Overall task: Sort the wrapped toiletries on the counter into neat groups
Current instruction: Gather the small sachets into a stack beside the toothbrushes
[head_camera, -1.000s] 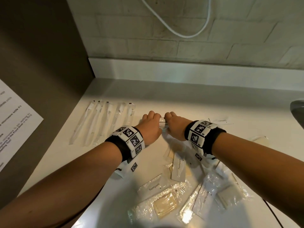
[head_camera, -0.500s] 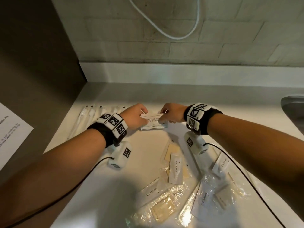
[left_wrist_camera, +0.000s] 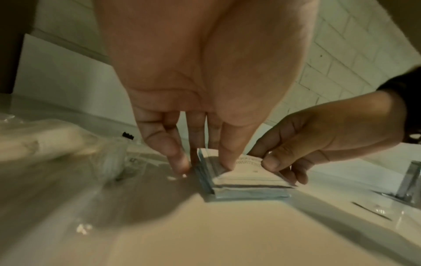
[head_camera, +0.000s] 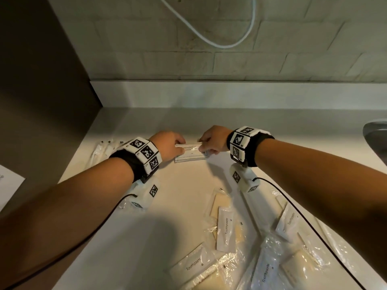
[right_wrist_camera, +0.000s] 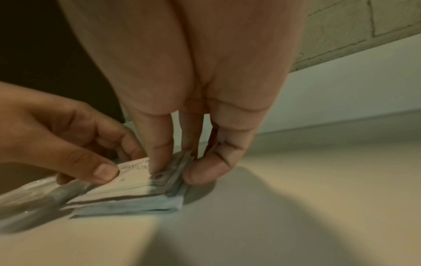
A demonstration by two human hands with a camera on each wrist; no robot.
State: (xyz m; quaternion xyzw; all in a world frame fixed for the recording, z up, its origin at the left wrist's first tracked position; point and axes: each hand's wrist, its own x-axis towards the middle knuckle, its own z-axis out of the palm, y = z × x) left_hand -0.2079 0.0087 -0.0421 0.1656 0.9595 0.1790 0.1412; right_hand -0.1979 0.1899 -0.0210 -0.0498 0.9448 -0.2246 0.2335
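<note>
While pinched: sachets (head_camera: 191,154) between hands.

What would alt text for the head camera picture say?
Left hand and right hand pinch a small stack of white shampoo sachets on a pale counter, with white toothpaste sachets scattered nearer.

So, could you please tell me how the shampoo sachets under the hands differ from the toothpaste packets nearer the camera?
The shampoo sachets sit stacked in one squared pile; the toothpaste packets lie scattered at different angles. Both hands grip the sachets; nothing touches the packets. The packets are narrower and longer. Both are flat, pale and rest on the counter.
</note>
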